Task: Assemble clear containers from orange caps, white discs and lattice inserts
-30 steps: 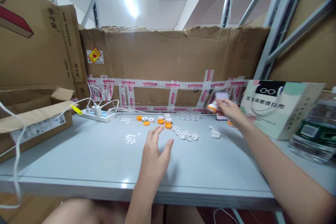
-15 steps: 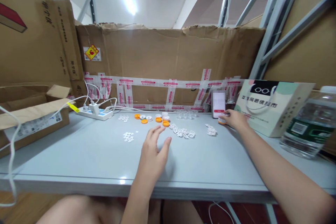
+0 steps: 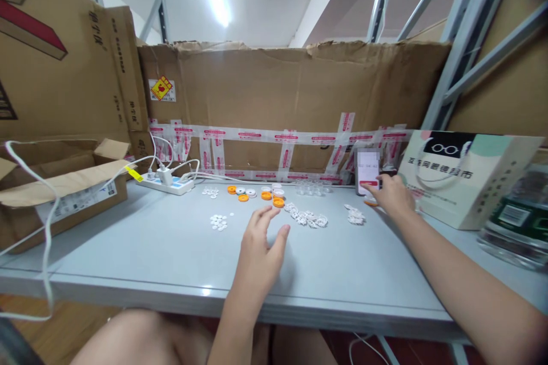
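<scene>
My left hand [image 3: 262, 251] hovers over the front middle of the table, fingers apart and holding nothing. Just beyond its fingertips lies an orange round plastic piece [image 3: 278, 203], near other orange and white round pieces [image 3: 250, 193]. At the back right, my right hand [image 3: 393, 194] reaches to the lower edge of a propped-up phone [image 3: 367, 168], its fingers apart. Whether a fingertip touches the screen I cannot tell. Under that hand an orange-edged round piece [image 3: 370, 202] shows on the table, partly hidden. A pile of small white parts [image 3: 355, 215] lies to the left of the right hand.
More white parts [image 3: 306, 217], white discs [image 3: 218, 222] and clear pieces [image 3: 312, 187] lie on the table. A power strip [image 3: 166, 183] and an open carton [image 3: 77, 194] stand left. A paper bag [image 3: 466, 182] and a water bottle [image 3: 516, 217] stand right.
My right hand has come off the orange-edged round piece and risen slightly toward the phone's screen. My left hand keeps its pose. The whole view has shifted a little.
</scene>
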Demonstrator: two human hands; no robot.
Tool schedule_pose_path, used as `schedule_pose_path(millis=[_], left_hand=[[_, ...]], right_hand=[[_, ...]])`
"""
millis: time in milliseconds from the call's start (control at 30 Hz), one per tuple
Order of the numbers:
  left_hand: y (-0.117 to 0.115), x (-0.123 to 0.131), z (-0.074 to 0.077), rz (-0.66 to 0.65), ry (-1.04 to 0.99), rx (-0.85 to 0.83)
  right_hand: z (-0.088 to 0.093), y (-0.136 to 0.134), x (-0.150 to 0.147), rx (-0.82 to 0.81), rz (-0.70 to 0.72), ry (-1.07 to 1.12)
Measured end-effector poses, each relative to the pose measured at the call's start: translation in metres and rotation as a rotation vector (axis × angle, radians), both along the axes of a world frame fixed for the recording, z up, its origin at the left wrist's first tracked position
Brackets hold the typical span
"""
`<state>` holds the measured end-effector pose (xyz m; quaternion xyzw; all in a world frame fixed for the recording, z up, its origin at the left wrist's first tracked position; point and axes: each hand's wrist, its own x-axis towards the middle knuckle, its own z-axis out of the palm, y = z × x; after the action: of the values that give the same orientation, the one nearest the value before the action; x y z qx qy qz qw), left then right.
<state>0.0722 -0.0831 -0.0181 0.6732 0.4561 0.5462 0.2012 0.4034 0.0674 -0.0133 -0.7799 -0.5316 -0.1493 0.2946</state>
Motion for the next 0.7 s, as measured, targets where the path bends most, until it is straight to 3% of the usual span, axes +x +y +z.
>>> schedule_pose_path(millis=[100,167,300,400,467,533,700], left_hand=[[-0.002,0.004,0.002,0.001,0.004,0.043],[-0.002,0.004,0.011,0.003,0.037,0.068],[0.013,-0.018,0.057,0.099,0.176,0.144],[0.046,-0.054,0.093,0.337,0.456,0.092],[0.073,-0.08,0.103,0.376,0.554,0.022],[0.098,-0.103,0.097,0.374,0.654,-0.086],[0.137,-0.131,0.053,0.365,0.843,-0.306]], right_hand=[[0.006,-0.002,-0.013,0.007,0.03,0.022],[0.009,-0.003,-0.021,-0.029,0.059,0.046],[0.012,-0.005,-0.03,-0.087,0.101,0.081],[0.014,-0.008,-0.034,-0.115,0.138,0.097],[0.015,-0.01,-0.036,-0.128,0.173,0.106],[0.016,-0.01,-0.038,-0.131,0.213,0.109],[0.012,-0.004,-0.04,-0.105,0.308,0.111]])
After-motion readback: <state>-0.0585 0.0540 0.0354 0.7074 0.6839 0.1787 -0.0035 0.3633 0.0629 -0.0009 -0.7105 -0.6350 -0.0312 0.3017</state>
